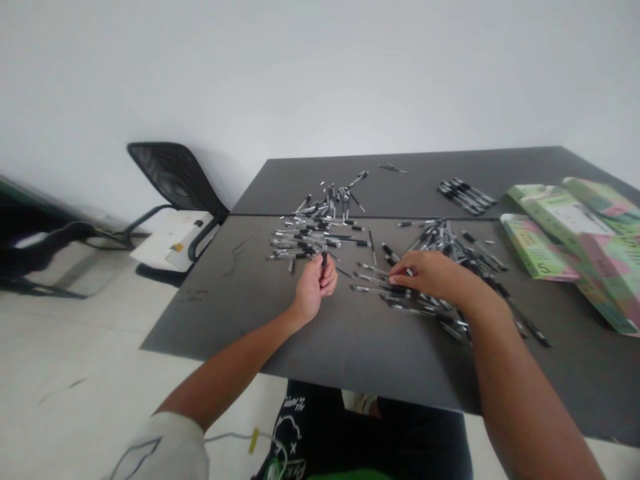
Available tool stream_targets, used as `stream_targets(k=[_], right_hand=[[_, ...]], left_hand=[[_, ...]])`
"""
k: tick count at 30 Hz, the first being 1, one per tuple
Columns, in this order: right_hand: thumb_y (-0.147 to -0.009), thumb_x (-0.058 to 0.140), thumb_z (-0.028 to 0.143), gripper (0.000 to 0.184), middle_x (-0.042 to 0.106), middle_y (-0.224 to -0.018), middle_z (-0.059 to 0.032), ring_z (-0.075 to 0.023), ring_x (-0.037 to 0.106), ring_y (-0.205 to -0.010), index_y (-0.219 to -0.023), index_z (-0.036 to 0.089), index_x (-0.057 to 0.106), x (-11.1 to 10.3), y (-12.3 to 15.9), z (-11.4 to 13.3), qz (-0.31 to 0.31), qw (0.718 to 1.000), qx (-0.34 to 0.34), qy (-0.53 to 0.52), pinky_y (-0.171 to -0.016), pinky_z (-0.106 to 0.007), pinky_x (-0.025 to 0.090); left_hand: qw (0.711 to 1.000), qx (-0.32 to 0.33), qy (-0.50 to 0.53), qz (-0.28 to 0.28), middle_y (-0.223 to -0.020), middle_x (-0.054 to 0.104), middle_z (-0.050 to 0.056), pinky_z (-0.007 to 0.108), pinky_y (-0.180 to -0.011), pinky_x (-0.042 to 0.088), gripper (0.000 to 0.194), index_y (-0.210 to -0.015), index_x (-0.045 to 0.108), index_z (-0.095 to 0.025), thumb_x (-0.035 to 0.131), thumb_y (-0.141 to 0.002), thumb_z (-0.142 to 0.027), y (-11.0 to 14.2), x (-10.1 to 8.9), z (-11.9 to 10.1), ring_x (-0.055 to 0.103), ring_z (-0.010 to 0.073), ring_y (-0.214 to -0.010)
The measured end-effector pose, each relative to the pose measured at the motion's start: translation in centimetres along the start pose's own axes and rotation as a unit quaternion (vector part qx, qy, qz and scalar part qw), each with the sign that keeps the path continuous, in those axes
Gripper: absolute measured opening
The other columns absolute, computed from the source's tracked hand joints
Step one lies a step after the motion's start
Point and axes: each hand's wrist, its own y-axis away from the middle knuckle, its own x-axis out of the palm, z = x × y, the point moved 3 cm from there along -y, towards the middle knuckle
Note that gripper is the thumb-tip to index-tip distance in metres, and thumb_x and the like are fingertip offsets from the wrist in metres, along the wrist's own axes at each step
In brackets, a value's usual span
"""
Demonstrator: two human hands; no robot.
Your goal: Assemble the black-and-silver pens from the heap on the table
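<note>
My left hand (314, 288) is closed in a fist above the dark grey table (360, 340), gripping a black pen (324, 257) that sticks up from the fingers. To its left and above lies a loose heap of black-and-silver pens (315, 230). My right hand (430, 277) reaches over a second scattered heap of pens (440, 247), its fingertips on the pens near the heap's left side. I cannot tell whether those fingers hold one. A neat group of pens (466, 197) lies side by side towards the far edge.
Flattened green-and-pink cardboard packaging (575, 247) lies at the table's right. A seam crosses the table between two joined tops. A black mesh chair (175, 177) stands beyond the left edge, with white papers (170, 240) near it. A thin cable (250, 440) hangs near my lap.
</note>
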Motion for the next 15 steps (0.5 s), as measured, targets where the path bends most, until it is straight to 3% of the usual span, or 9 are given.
stream_targets(k=[9,15], right_hand=[[-0.093,0.071,0.041,0.021,0.083,-0.096,-0.0032,-0.0223,0.075,-0.084,-0.101,0.028,0.085,-0.1,-0.1,0.1,-0.036,0.999,0.018,-0.011,-0.08,-0.033,0.054],[-0.093,0.07,0.038,0.023,0.083,-0.1,-0.0041,-0.022,0.073,-0.084,-0.105,0.027,0.086,-0.7,-0.1,0.2,-0.088,0.994,0.063,-0.017,-0.08,-0.033,0.055]], left_hand=[[1.0,-0.025,0.012,-0.009,-0.051,0.035,-0.01,0.017,-0.039,0.022,0.051,-0.072,0.042,-0.022,0.065,-0.095,-0.061,0.0,0.0,0.3,0.021,0.0061,-0.037],[0.998,0.009,0.031,-0.053,-0.052,0.035,-0.01,0.017,-0.039,0.021,0.048,-0.072,0.043,-0.022,0.063,-0.099,-0.057,-0.5,-0.7,-0.7,0.022,0.0057,-0.037]])
